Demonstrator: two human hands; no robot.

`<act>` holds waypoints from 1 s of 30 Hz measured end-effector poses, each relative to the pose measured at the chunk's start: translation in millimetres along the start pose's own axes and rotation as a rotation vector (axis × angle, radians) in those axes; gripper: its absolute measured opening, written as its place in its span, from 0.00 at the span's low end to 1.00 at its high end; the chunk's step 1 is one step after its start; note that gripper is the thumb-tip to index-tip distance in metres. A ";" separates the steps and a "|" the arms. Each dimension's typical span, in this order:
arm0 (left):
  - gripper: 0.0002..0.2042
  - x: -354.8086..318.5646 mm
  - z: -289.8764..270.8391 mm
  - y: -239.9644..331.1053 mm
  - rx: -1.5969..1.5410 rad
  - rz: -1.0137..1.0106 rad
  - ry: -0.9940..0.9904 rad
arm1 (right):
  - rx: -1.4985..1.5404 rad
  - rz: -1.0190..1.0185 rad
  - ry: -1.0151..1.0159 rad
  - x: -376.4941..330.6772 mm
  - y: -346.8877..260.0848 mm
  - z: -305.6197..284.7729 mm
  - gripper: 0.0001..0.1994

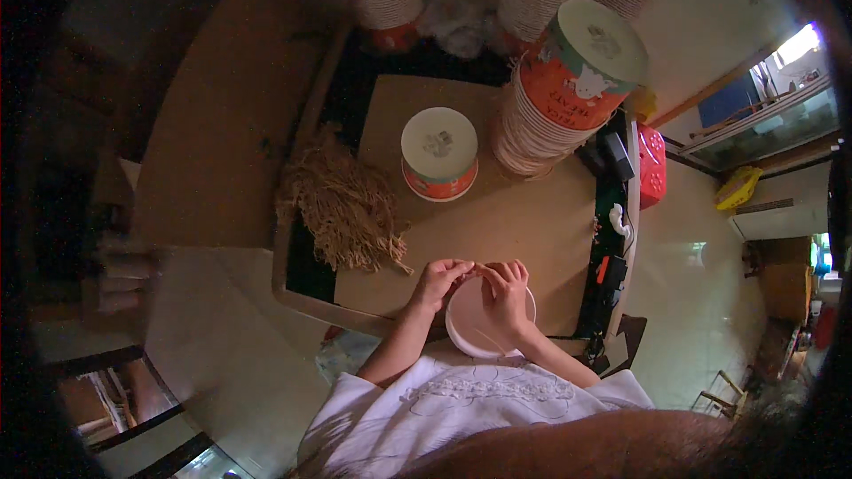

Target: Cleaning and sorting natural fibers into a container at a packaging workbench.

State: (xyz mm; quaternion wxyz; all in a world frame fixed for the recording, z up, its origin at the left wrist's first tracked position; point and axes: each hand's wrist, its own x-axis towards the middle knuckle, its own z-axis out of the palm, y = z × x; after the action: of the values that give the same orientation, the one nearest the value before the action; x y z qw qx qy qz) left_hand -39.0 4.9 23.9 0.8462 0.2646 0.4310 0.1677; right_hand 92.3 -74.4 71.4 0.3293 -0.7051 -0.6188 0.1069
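While the bundle of tan fibre strands lies at the board's left edge, your left hand pinches fingertips with your right hand over the white cup at the near edge. A thin strand slants across the cup mouth, beneath the right hand, which is nearer. Lidded tub mid-board; cup stack far right.

Cardboard-topped table, cup, fibre bundle

Cup partly hidden under hands; fingertip contents perhaps string, unclear.
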 end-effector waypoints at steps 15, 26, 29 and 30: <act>0.07 -2.6 -2.0 -2.4 0.411 0.285 0.040 | 0.450 0.270 -0.392 33.0 37.3 8.5 0.04; 0.07 -14.5 9.0 10.3 0.586 0.470 0.098 | 0.412 0.389 -0.458 36.0 32.3 7.6 0.05; 0.06 -20.7 16.4 14.7 0.623 0.428 0.170 | 0.403 0.371 -0.440 36.1 31.2 6.8 0.05; 0.06 -19.7 16.1 13.9 0.623 0.427 0.170 | 0.403 0.372 -0.440 35.8 31.7 7.5 0.05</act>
State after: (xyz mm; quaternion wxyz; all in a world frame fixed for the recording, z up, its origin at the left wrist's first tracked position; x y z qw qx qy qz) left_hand -37.9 1.2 52.6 0.6326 0.5780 0.4650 0.2224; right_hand 121.2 -38.7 56.0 0.2954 -0.6869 -0.5023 0.4343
